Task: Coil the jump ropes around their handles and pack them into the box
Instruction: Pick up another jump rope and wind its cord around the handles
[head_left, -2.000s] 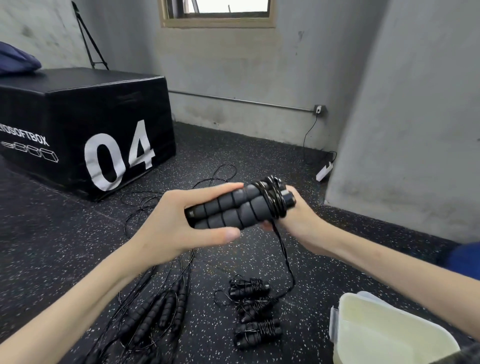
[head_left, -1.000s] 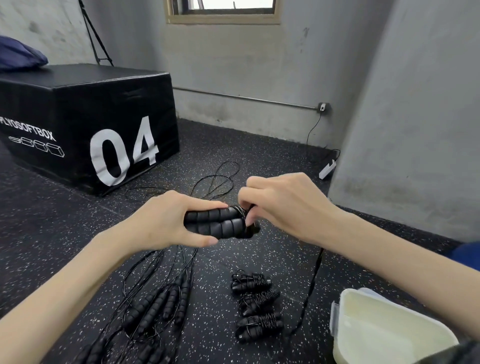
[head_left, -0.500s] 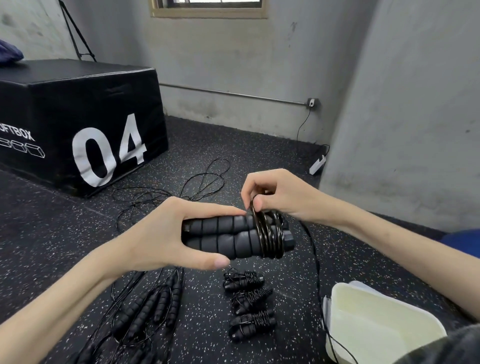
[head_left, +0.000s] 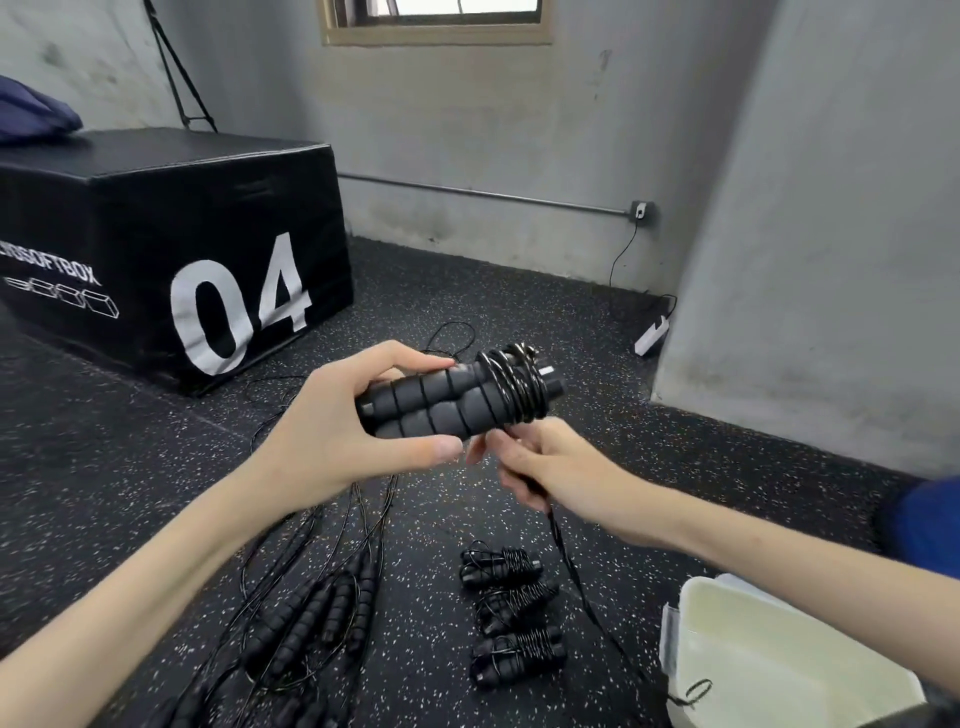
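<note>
While the speckled black rubber floor (head_left: 130, 483) fills most of the view, a big black plyo box (head_left: 156, 249) marked "04" sits at the left against the grey wall (head_left: 467, 130); a navy cushion (head_left: 31, 117) rests on its top at the far left edge; a grey pillar (head_left: 831, 234) stands at right with a white power strip (head_left: 651, 336) at its foot. The pale lidless storage box (head_left: 769, 670) sits on the floor at bottom right, a loop of cord lying over its near rim. Loose uncoiled jump ropes (head_left: 311, 618) lie in a tangle at lower left, handles side by side, cords trailing toward the plyo box. Three finished coiled bundles (head_left: 511, 608) lie in a short column on the floor between the tangle and the storage box, none of them in the box. Left hand (head_left: 322, 441) grips a pair of black foam handles (head_left: 441, 410) held together mid-air, fingers (head_left: 410, 358) curled over the top, thumb underneath; cord wraps (head_left: 514, 384) circle the far end of the pair, several turns. Right hand (head_left: 556, 467) is just below the wrapped end, fingers closed on the free cord (head_left: 576, 582), which drops from the hand toward the storage box.
</note>
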